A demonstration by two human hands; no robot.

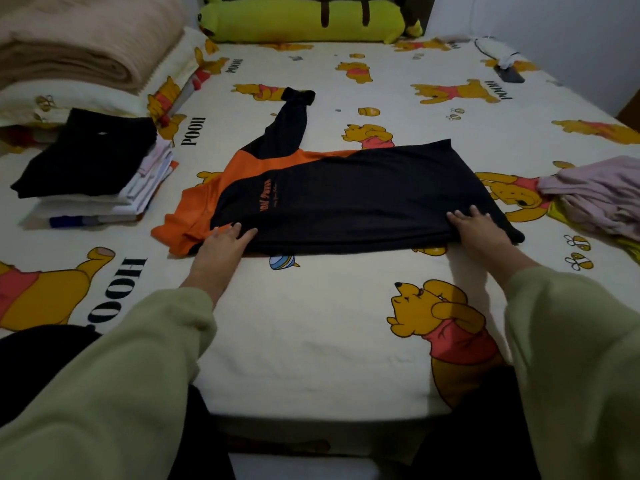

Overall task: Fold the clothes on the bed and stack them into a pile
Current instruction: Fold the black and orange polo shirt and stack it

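A black and orange long-sleeved shirt (346, 199) lies across the middle of the bed (311, 323), one side folded over, with one black sleeve stretched toward the far end. My left hand (223, 242) rests flat on its near edge by the orange collar end. My right hand (476, 226) presses flat on the near edge at the hem end. A pile of folded clothes (93, 168), black piece on top over white ones, sits at the left. A crumpled pale pink garment (602, 195) lies at the right edge.
A folded beige blanket (86, 39) lies on a pillow (62, 98) at the far left. A green plush toy (304, 19) stretches along the headboard. A dark phone with a cable (509, 72) lies at the far right corner.
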